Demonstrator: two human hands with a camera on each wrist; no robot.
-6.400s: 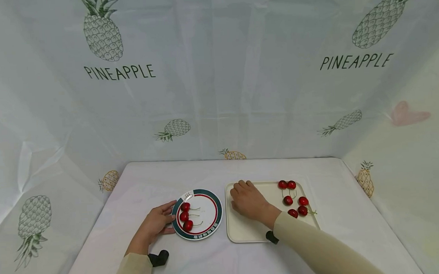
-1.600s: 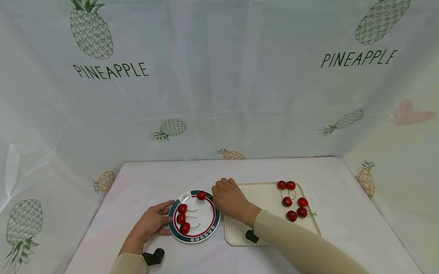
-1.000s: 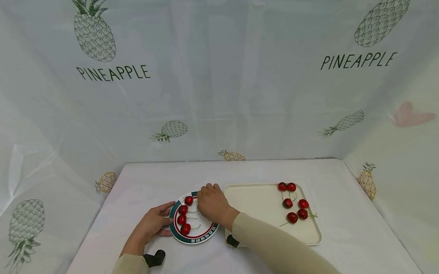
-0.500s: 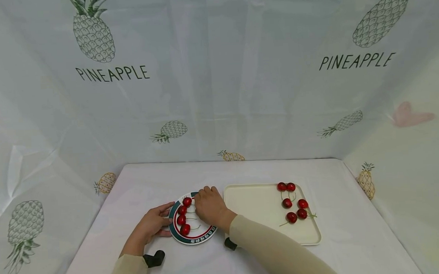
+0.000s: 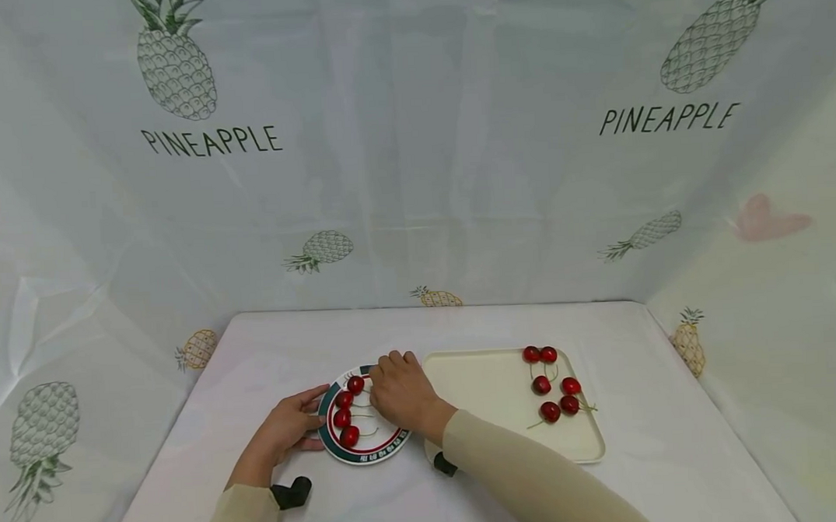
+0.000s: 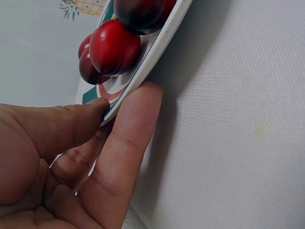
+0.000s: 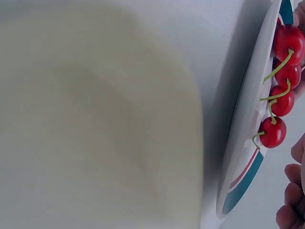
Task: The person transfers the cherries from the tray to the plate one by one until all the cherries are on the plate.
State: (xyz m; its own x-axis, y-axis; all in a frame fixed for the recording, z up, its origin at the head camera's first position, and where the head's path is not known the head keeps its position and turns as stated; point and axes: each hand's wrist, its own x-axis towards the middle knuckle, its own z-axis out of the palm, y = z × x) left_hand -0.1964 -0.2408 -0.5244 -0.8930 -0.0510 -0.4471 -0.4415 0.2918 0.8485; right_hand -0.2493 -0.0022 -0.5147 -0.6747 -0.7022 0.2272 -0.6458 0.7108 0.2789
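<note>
A white plate with a teal rim and red ring lies on the left side of the table. My left hand pinches its left edge; in the left wrist view the thumb is on the rim and a finger is beneath it. Several red cherries with stems line the plate's left part, the farthest cherry near my right hand. That hand hovers over the plate's right side. Its loosely curled fingers show apart from the cherries in the right wrist view; the thumb is hidden there.
Right of the plate is a cream rectangular tray, partly under my right forearm. Several cherries, such as the nearest one, lie on its right side. A white cloth covers the table, and a pineapple-print curtain hangs behind.
My right hand has come from the tray to the plate with another cherry, set it down at the far end of the line and let it go. The left hand has kept its hold.
</note>
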